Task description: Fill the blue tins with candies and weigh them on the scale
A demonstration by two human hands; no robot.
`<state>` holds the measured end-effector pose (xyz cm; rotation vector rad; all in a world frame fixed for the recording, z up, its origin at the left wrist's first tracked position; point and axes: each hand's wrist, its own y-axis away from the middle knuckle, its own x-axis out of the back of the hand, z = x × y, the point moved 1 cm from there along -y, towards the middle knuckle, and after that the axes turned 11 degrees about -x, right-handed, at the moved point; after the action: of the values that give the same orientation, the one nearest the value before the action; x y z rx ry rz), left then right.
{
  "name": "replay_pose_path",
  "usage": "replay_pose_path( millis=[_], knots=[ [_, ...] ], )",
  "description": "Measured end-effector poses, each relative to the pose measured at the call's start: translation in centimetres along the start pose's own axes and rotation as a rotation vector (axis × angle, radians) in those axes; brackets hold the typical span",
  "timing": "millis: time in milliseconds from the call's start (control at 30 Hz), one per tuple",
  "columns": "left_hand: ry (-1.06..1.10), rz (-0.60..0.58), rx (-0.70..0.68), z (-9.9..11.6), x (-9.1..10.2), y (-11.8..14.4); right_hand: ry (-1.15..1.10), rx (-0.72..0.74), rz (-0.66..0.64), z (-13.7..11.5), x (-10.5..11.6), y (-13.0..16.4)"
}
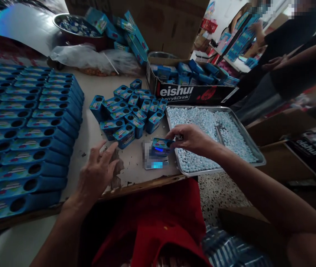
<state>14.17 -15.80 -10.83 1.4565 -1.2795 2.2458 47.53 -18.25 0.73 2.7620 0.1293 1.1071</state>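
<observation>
See one glossy blue oblong box (160, 145) just left of the bent fingertips of the right hand (185, 137), resting on a flat silver-grey device (148, 165), partly blurred. Lies lengthwise left to right, printed top up — points its right end at those fingertips. Reaches in from the right, palm down, wrist arched over a rectangular silvery metal tray (261, 160) of pale blue and white pellets (196, 118); thumb and index curled close together. Cannot tell their exact gap, or any grip. Spreads the left hand (98, 165) palm down, fingers wide, gripping nothing visible. Note, just beyond the left fingertips, a loose cluster of upright blue boxes (139, 113) — and left of them, packed rows of blue boxes with round dark holes (45, 122).
</observation>
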Motion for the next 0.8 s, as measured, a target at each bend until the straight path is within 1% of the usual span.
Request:
replay_pose_path(
  millis=[67, 133, 233, 300, 367, 433, 500, 567, 700, 800],
  knots=[
    [0.021, -0.005, -0.022, 0.2, 0.0, -0.3, -0.130, -0.060, -0.003, 0.8, 0.5, 0.0],
    [0.028, -0.028, -0.047, 0.4, 0.3, -0.5, -0.303, -0.167, 0.038, 2.3, 1.6, 0.1],
    [0.049, -0.045, -0.076, 0.6, 0.8, -0.8, -0.604, -0.390, 0.219, 6.1, 3.5, 0.7],
    [0.074, -0.020, -0.096, 0.8, 1.1, -1.3, -0.760, -0.552, 0.315, 8.9, 4.2, 1.5],
    [0.092, 0.018, -0.119, 1.3, 1.1, -1.9, -0.849, -0.680, 0.305, 11.1, 4.2, 2.4],
    [0.109, 0.050, -0.139, 2.0, 0.8, -2.8, -0.887, -0.736, 0.234, 12.2, 3.7, 3.1],
    [0.138, 0.059, -0.155, 2.8, 0.3, -3.7, -0.883, -0.714, 0.158, 12.3, 3.1, 3.3],
    [0.171, 0.059, -0.155, 3.4, -0.3, -4.6, -0.835, -0.637, 0.086, 11.5, 2.8, 3.0],
    [0.229, 0.022, -0.122, 4.3, -1.4, -5.8, -0.645, -0.472, -0.045, 8.8, 2.9, 1.8],
    [0.256, -0.013, -0.082, 4.9, -1.7, -6.4, -0.592, -0.399, -0.126, 6.7, 3.1, 0.9]
  ],
)
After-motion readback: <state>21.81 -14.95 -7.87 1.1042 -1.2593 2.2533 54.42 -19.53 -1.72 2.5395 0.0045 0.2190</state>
